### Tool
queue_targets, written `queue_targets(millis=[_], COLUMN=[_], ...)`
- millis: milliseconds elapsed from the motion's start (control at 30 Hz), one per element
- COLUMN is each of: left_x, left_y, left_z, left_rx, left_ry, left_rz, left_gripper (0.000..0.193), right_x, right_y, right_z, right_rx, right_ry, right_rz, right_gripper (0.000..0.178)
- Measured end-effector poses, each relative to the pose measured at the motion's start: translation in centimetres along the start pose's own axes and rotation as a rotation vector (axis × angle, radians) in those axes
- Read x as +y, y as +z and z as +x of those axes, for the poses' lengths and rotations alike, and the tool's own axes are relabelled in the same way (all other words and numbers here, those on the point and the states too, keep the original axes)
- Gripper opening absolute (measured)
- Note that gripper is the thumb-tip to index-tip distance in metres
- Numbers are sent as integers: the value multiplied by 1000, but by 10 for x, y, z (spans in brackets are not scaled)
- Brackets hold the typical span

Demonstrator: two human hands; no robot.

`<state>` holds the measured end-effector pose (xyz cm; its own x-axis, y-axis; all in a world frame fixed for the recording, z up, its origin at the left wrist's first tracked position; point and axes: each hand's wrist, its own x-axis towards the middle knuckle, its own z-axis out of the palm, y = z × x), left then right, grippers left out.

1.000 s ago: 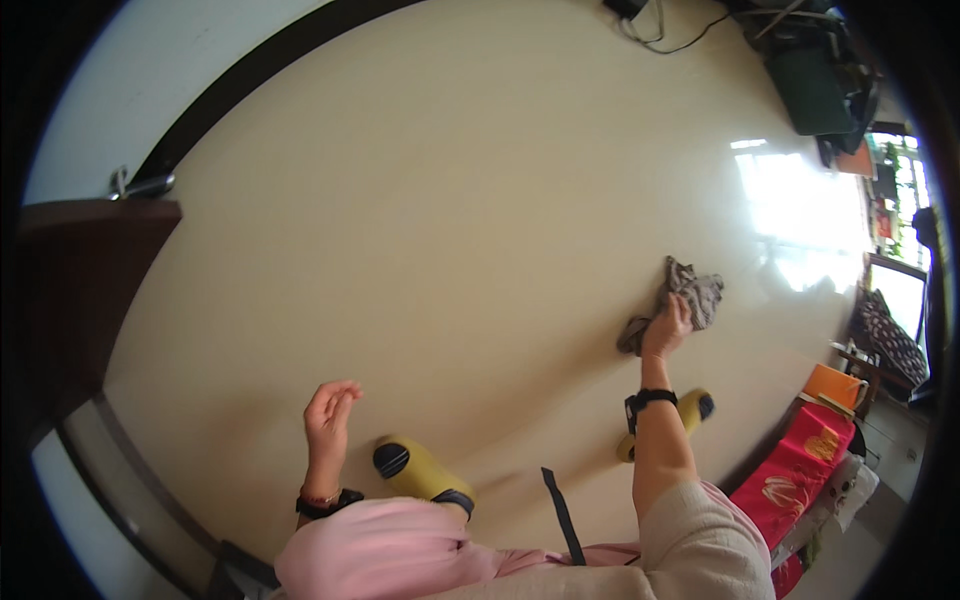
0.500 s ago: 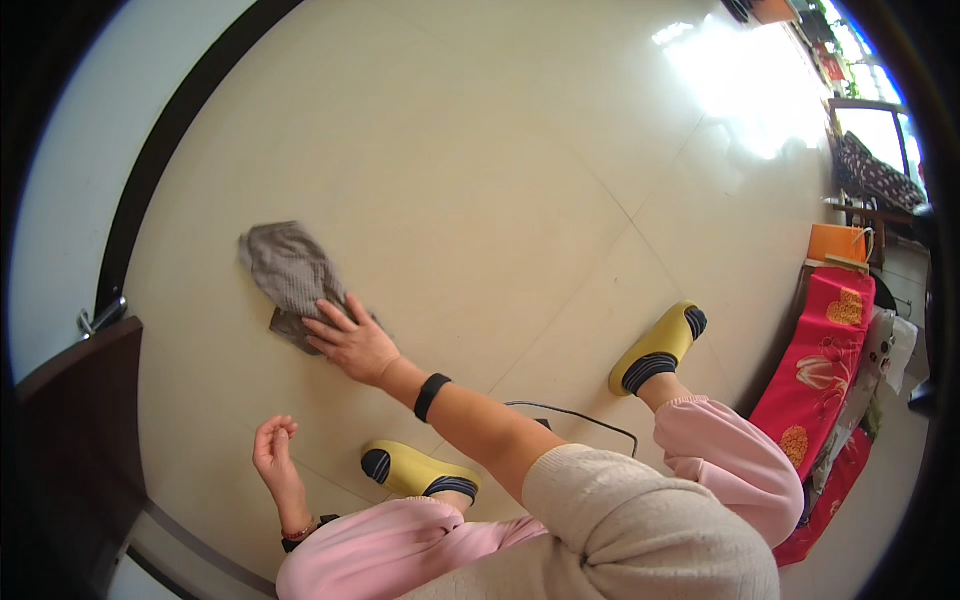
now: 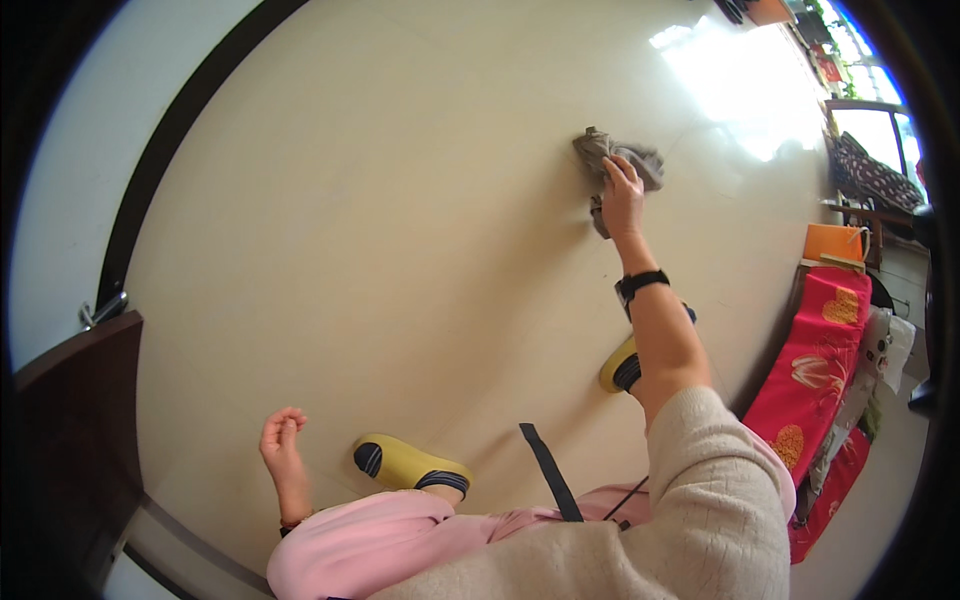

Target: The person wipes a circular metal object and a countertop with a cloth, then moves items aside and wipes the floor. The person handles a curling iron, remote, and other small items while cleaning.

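Observation:
My right hand (image 3: 622, 203) grips a grey-brown cloth (image 3: 645, 165) out in front of me to the right. The cloth is bunched under and around the fingers, against the shiny tiled floor (image 3: 400, 220); a small fold hangs by the wrist side of the hand. Part of it is hidden by the hand. At the lower left, beside my knee, my left hand (image 3: 284, 436) is held up with its fingers loosely curled in and nothing visible in them.
My feet are in yellow slippers (image 3: 405, 462). A dark strap (image 3: 548, 470) hangs between my legs. At the left stands a dark brown door panel (image 3: 85, 420) with a metal handle. To the right are a red flowered cloth (image 3: 815, 360) and an orange box (image 3: 835, 243).
My right hand has swept the cloth from the left across to the far right, and the cloth has gone from spread out to bunched. The left hand stays nearly in place.

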<state>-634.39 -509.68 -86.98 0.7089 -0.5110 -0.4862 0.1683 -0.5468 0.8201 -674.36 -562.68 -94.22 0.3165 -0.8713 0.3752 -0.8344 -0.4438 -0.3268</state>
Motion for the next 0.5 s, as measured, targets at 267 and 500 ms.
queue_targets(millis=[267, 500], left_x=[13, 20], left_y=[9, 16], left_z=[18, 14], left_rx=[-73, -57], left_ry=[23, 27], left_rz=[13, 60], left_gripper=[17, 18], right_x=[-131, -125], right_y=[-53, -104], right_z=[-145, -281], right_rx=[-207, -804], right_ry=[-414, -611], right_rz=[408, 312], right_gripper=[51, 57])
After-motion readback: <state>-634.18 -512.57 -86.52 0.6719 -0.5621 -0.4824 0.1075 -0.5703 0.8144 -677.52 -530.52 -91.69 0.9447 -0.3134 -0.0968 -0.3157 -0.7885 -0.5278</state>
